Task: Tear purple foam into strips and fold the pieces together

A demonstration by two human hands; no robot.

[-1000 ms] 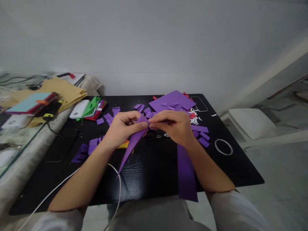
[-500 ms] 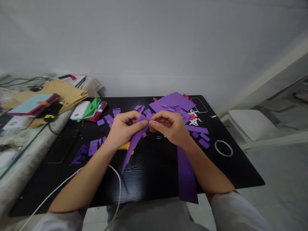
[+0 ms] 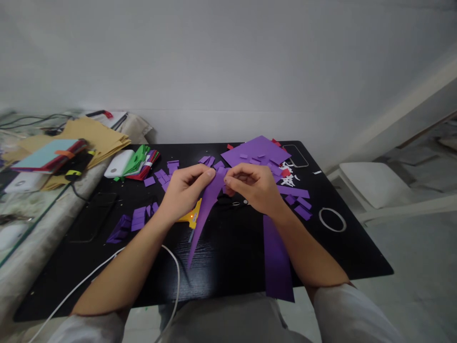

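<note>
A long purple paper strip (image 3: 207, 202) hangs over the black table, its lower end narrowing to a point. My left hand (image 3: 189, 188) pinches the strip's top between thumb and fingers. At the strip's upper right edge, my right hand (image 3: 252, 186) is closed in a pinch, its fingertips on or against the paper; exactly what they grip is hidden. Behind the strip lies a yellow tool (image 3: 194, 215) with a small orange light, partly covered. Pliers-like dark handles (image 3: 232, 203) rest below my right fingers. Another purple strip (image 3: 276, 267) lies under my right forearm, overhanging the front edge.
Small purple paper pieces (image 3: 138, 219) are scattered over the black table (image 3: 221, 271). At the back lies a large purple sheet (image 3: 262, 143) near white scraps (image 3: 287, 180). A clear ring (image 3: 332, 219) sits at right. A white cable (image 3: 177, 271) loops by my left forearm.
The purple strip has turned to show more of its face, its lower tip swinging right and down. My left thumb has shifted up slightly, and my right hand has moved slightly right.
</note>
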